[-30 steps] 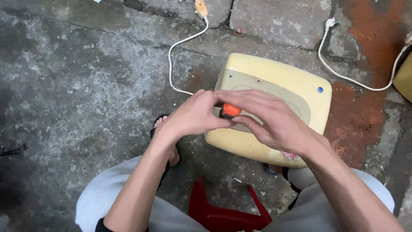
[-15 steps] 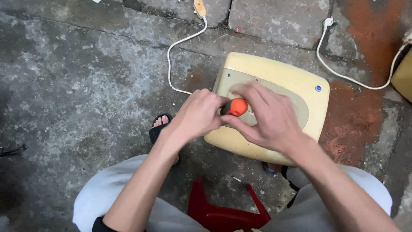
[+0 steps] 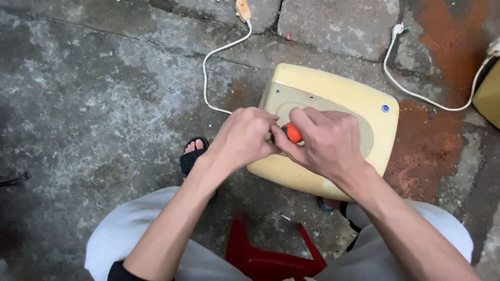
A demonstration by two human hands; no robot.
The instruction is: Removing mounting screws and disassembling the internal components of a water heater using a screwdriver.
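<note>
Two hands meet over the middle of a yellowed plastic housing (image 3: 333, 99) that lies on the rough concrete floor (image 3: 104, 104). We close our right hand (image 3: 328, 143) around an orange tool handle (image 3: 292, 133), fingers curled and pressed together on it; the shaft and tip are hidden, so we cannot tell what they engage. Our left hand (image 3: 242, 138) sits just beside it, fingers bunched and touching the same handle from the other side. The housing rests tilted against our leg, with a white cable (image 3: 219, 57) trailing from its far edge to a plug (image 3: 242, 9) on the floor. A second white cable (image 3: 416, 93) runs to the right, and a red plastic stool (image 3: 271, 255) shows between our knees. We judge these risks: the tip may slip out of its seat if the handle leans off upright, and could gouge the plastic or strike the left fingers close by. The housing is unclamped, so downward force may rock it. Our sandalled foot (image 3: 192, 153) lies near the housing edge.
</note>
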